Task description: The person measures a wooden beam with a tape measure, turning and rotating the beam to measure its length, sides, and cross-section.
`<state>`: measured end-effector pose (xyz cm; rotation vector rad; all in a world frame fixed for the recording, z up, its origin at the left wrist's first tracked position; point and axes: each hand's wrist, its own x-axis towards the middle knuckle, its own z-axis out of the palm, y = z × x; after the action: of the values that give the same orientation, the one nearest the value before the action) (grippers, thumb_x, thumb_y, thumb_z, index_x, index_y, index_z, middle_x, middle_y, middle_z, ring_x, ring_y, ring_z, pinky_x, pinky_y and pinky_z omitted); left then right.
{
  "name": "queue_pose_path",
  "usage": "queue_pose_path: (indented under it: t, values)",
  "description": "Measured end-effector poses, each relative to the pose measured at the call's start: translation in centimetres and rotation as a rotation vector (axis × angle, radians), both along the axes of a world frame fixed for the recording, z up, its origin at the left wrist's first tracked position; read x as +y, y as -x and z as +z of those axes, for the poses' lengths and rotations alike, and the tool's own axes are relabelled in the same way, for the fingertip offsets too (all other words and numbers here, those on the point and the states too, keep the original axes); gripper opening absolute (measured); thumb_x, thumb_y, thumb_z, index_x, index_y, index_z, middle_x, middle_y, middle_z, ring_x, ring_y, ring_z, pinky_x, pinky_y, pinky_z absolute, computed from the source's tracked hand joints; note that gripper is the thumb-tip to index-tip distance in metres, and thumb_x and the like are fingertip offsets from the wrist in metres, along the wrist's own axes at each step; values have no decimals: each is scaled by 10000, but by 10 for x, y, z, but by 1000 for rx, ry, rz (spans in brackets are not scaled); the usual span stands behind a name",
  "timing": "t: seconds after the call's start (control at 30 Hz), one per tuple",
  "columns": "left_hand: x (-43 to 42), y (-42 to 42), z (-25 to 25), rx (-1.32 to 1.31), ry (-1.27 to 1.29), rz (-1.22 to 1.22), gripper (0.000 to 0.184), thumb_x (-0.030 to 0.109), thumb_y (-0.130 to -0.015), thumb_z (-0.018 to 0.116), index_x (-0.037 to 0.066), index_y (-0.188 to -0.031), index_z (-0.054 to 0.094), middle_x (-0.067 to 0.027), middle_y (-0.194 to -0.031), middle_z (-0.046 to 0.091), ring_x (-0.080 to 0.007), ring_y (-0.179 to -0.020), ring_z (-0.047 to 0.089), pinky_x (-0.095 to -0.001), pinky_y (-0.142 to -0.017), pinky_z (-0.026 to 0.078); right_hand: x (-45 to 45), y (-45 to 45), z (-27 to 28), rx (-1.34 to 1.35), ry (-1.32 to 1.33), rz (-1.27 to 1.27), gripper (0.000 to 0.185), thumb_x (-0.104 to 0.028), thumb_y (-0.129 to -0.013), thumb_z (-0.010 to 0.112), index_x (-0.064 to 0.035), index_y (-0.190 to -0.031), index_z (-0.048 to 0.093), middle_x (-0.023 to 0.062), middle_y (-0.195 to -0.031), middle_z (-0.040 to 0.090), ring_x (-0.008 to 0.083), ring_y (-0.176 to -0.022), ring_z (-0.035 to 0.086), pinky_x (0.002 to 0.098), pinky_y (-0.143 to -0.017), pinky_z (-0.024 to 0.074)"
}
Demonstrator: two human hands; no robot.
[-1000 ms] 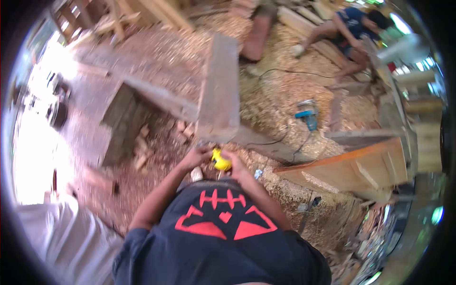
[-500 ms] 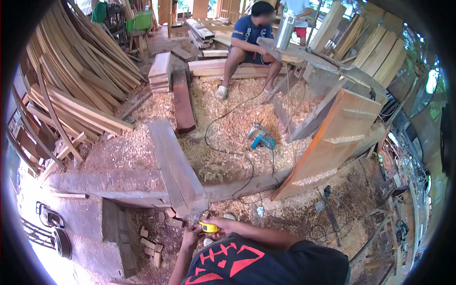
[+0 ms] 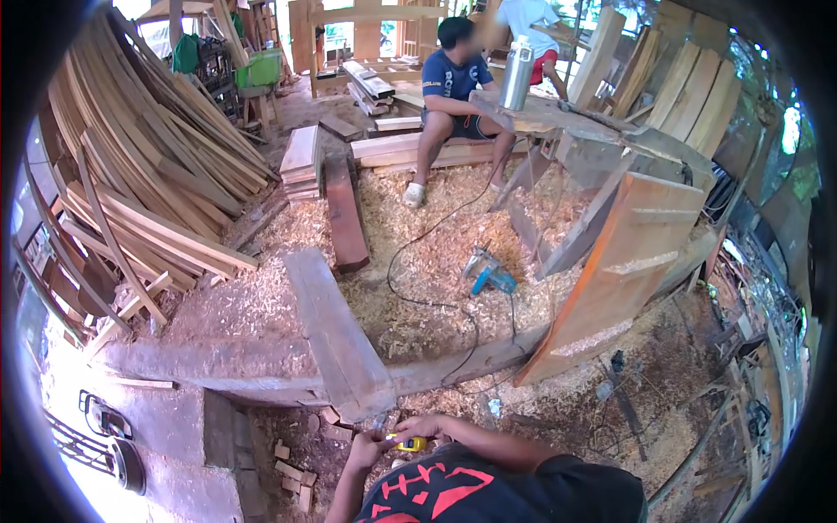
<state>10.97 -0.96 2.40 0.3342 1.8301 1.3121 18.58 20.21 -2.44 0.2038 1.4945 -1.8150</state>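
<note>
My right hand (image 3: 425, 427) is closed around a yellow tape measure (image 3: 411, 444), held low in front of my body. Right beside it, my left hand (image 3: 370, 448) has its fingers pinched together near the tape's front; what they hold is too small to make out. Both hands are just below the near end of a grey, weathered plank (image 3: 336, 336), which slopes down toward me over the ledge. Whether either hand touches the plank, I cannot tell.
A blue power saw (image 3: 490, 272) lies on wood shavings with its cord trailing. A wide board (image 3: 623, 270) leans at the right. Curved planks (image 3: 131, 122) are stacked left. One person (image 3: 455, 87) sits beyond near a metal flask (image 3: 518, 77); another person (image 3: 534, 35) stands behind.
My view has shifted, so the scene sits slightly lower and farther right. Both hands stay together at the tape measure. The seated person's head has turned, and the person behind leans over more.
</note>
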Motion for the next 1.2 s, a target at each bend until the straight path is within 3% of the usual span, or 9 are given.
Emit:
queue_pose_path:
  t: [0.13,0.27,0.43,0.63,0.77,0.93,1.0,1.07,1.2]
  values:
    - [7,-5,76,325,218,-157,391,330,-768,829,-45,-745,719,-56,-593,628,-101,-555,536,-335,-521,447,7,1,-4,-81,353,1,714,-347,-865,735,-56,-1452,452,74,-1279,592,153,-1131,583,293,-979,471]
    - [2,4,78,316,66,-76,292,240,-824,783,-37,-771,709,-43,-634,635,-95,-590,550,-306,-551,448,2,6,20,43,360,-54,727,-290,-877,738,-52,-1481,411,74,-1269,586,176,-1140,576,324,-944,506]
    - [-7,19,59,121,-20,121,218,191,-866,746,2,-779,682,-8,-640,604,-78,-584,522,-266,-537,412,-18,9,82,338,-83,-99,644,-384,-944,669,-87,-1470,445,37,-913,663,101,-642,611,260,-536,514]
    - [-8,22,73,-8,-73,71,209,154,-919,692,-7,-796,641,-24,-662,607,-95,-569,528,-257,-533,403,-31,10,10,555,-93,-219,514,-404,-986,576,-133,-1415,492,46,-921,625,118,-576,598,271,-482,508]
    - [-13,28,67,2,-84,43,201,144,-914,699,-2,-790,638,-19,-678,610,-97,-582,531,-257,-547,404,-34,2,-16,588,-80,-235,556,-394,-1008,537,-151,-1487,391,58,-939,604,117,-618,595,264,-501,502]
    - [-12,35,79,-16,-69,-29,150,91,-888,705,7,-797,620,-17,-684,600,-100,-584,521,-254,-551,402,-21,1,47,423,165,-192,619,-413,-987,575,-193,-1526,366,44,-1046,627,95,-626,588,247,-512,482]
    - [-12,37,85,-157,-184,19,121,42,-861,707,19,-801,605,-25,-698,599,-100,-588,521,-249,-558,409,-6,15,17,477,-42,-76,609,-384,-976,601,-115,-1490,416,87,-1215,591,176,-1019,550,330,-850,453]
    - [-13,35,120,-153,-325,94,128,-11,-823,700,36,-794,584,-28,-710,596,-101,-591,523,-245,-560,415,4,20,6,553,-190,8,611,-382,-960,630,-72,-1458,459,109,-1306,572,219,-1224,529,373,-1025,433]
    - [-15,44,160,-13,-515,213,196,-83,-756,684,63,-777,555,-28,-737,597,-102,-589,528,-240,-559,423,19,18,12,600,-340,54,555,-441,-931,667,-41,-1305,576,110,-1207,616,218,-1139,567,375,-970,452]
